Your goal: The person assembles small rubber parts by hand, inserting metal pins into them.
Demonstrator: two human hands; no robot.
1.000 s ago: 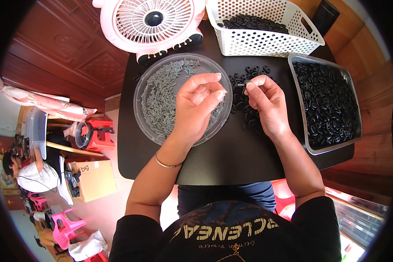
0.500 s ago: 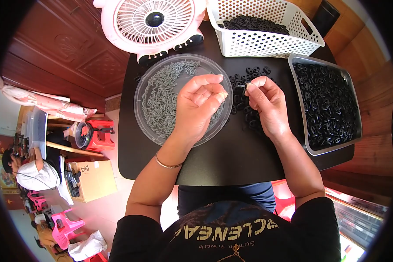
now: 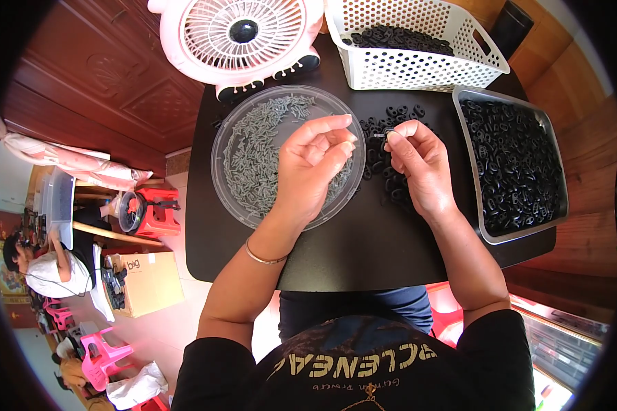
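My right hand [image 3: 424, 164] pinches a small black plastic piece [image 3: 389, 131] between thumb and forefinger; a short silvery-grey bit sticks out of its left side. Level with it, my left hand [image 3: 315, 161] hovers over the right part of a round clear tub [image 3: 217, 168]. Its thumb meets a curled finger while the forefinger stands apart, and whatever lies in that pinch is too small to tell. Many short grey screw-like pieces [image 3: 247, 181] cover the tub's bottom. Beneath and between both hands, a loose pile of black pieces with holes [image 3: 396, 183] rests on the dark table [image 3: 336, 264].
A metal tray [image 3: 485, 229] full of black pieces stands at the right. Behind are a white perforated basket [image 3: 425, 74] holding more black pieces and a pink fan [image 3: 171, 41]. Another person [image 3: 58, 274] sits far left, near a cardboard box [image 3: 154, 281] and a red stool [image 3: 161, 209].
The left thumb tip has drawn slightly up and in towards the curled fingers. My right hand keeps its pinch on the black piece almost unmoved.
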